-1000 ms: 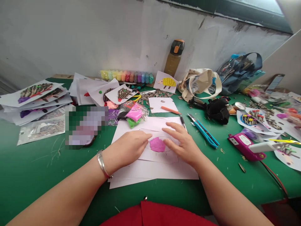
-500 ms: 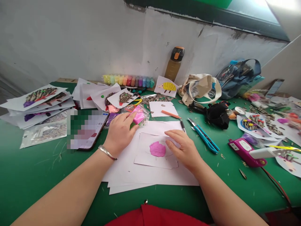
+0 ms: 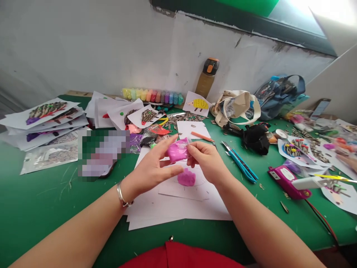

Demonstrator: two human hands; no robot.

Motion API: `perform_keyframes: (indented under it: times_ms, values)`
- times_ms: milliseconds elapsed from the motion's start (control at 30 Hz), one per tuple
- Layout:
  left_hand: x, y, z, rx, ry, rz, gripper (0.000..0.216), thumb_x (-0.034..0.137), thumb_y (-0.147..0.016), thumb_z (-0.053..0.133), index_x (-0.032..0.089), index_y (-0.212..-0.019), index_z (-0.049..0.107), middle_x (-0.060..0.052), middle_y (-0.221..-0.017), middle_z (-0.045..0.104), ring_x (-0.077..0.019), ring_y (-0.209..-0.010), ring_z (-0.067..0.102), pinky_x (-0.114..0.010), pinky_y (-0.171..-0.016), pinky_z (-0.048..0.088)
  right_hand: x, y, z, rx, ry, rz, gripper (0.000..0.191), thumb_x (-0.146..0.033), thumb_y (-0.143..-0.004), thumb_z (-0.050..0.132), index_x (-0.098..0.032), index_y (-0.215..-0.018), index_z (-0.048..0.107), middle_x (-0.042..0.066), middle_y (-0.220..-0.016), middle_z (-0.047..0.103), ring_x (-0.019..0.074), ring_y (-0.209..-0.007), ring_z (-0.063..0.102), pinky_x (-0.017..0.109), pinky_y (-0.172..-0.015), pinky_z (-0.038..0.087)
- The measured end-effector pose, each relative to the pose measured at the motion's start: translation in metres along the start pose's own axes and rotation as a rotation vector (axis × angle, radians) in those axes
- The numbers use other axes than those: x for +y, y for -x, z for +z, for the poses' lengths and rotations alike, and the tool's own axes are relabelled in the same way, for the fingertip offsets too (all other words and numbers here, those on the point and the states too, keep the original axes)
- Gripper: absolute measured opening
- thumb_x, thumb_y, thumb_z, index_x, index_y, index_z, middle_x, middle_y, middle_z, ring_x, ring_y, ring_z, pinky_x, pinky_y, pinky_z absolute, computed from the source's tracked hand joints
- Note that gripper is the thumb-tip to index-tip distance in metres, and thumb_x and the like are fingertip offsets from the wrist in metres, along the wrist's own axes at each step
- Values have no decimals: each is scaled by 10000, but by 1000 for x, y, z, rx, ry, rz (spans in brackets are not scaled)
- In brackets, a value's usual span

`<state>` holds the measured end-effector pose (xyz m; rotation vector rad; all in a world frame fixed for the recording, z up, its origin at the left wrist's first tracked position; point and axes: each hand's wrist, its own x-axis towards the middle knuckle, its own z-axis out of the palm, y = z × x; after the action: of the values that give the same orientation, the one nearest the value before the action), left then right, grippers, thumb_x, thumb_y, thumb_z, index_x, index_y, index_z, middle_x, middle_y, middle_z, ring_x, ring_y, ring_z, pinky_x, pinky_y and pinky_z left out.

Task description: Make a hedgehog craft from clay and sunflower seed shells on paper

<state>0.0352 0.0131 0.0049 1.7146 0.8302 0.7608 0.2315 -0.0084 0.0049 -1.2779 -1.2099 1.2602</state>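
Note:
A small clear bag of bright pink modelling clay [image 3: 177,152] is held up over the papers. The fingertips and thumb of my right hand [image 3: 205,160] pinch its right edge. My left hand [image 3: 149,170] is spread at the bag's left side, thumb apart, fingers beside or partly behind the bag; whether they touch it I cannot tell. Beneath both hands lies a paper card [image 3: 167,188] with a pencil outline, part of it covered by a flat pink clay patch [image 3: 186,177]. Larger white sheets [image 3: 150,212] lie under the card.
A blue utility knife [image 3: 241,163] lies right of the papers, near a magenta glue gun [image 3: 288,182]. A phone [image 3: 107,173], partly blurred out, is on the left. Sunflower seeds [image 3: 186,118], bagged clay [image 3: 135,143] and a bottle [image 3: 205,80] are farther back.
The pink clay bag has been lifted from the pile and brought over the card. My right hand has risen from the card to pinch it, and my left hand has turned with fingers spread.

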Motion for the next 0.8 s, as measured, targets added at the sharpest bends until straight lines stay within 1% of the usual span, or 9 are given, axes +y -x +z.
perform_keyframes:
  times_ms: [33, 100, 167, 233, 300, 367, 500, 700, 800]
  values:
    - [2, -1, -1, 26, 110, -70, 805, 319, -816, 736, 361, -1503, 318, -90, -1535, 373, -260, -1236, 554, -405, -955, 557, 1, -1, 4, 9, -8, -31, 288, -449, -877, 628, -180, -778, 653, -14, -582, 603, 120, -541, 558, 251, -529, 451]
    - [5, -4, -3, 93, 276, -208, 829, 320, -804, 753, 342, -1505, 312, -109, -1441, 485, -226, -1083, 637, -414, -899, 577, 2, 0, 11, 6, -31, -57, 263, -436, -874, 635, -184, -806, 668, -12, -616, 617, 127, -576, 580, 259, -558, 473]
    - [6, -6, -4, 110, 388, -336, 781, 317, -793, 766, 286, -1472, 381, -100, -1244, 620, -193, -962, 664, -400, -852, 584, 5, 2, 13, -1, -59, -49, 237, -421, -858, 660, -186, -840, 687, -9, -647, 632, 131, -601, 596, 268, -587, 492]
    - [6, -7, -4, 73, 435, -407, 647, 333, -776, 780, 224, -1357, 519, -69, -1060, 674, -178, -911, 661, -360, -814, 578, 9, 4, 11, -2, -110, -15, 233, -420, -833, 692, -190, -870, 702, 0, -705, 656, 131, -622, 607, 276, -615, 504]
    - [5, -7, -3, 45, 419, -402, 487, 349, -759, 790, 182, -1185, 623, -51, -977, 678, -175, -903, 653, -324, -788, 563, 12, 7, 7, -11, -176, 30, 261, -447, -819, 707, -193, -875, 709, 6, -753, 665, 127, -632, 602, 280, -633, 505]
    - [5, -7, -3, 66, 374, -366, 408, 358, -749, 791, 166, -1079, 648, -42, -955, 671, -168, -874, 642, -307, -756, 553, 13, 9, 1, -41, -226, 70, 297, -483, -824, 694, -188, -852, 712, 10, -756, 654, 121, -632, 586, 277, -638, 497]
    - [5, -7, -2, 73, 311, -325, 388, 358, -748, 786, 163, -1050, 641, -23, -902, 654, -146, -795, 614, -282, -687, 533, 10, 11, -6, -100, -288, 124, 280, -461, -829, 696, -182, -818, 719, 8, -753, 640, 117, -647, 588, 265, -646, 489]
    - [5, -6, -4, 9, 230, -273, 289, 361, -784, 744, 165, -956, 619, -8, -839, 633, -129, -708, 593, -283, -664, 518, 7, 10, -13, -214, -458, 278, 115, -276, -760, 754, -169, -783, 718, -4, -698, 645, 115, -611, 616, 255, -621, 494]
    - [8, -5, -5, -18, 190, -238, 220, 346, -800, 708, 171, -861, 590, 13, -764, 580, -125, -679, 570, -277, -644, 512, 6, 9, -18, -281, -485, 349, 116, -205, -711, 777, -166, -803, 717, 7, -707, 679, 119, -618, 642, 244, -618, 499]
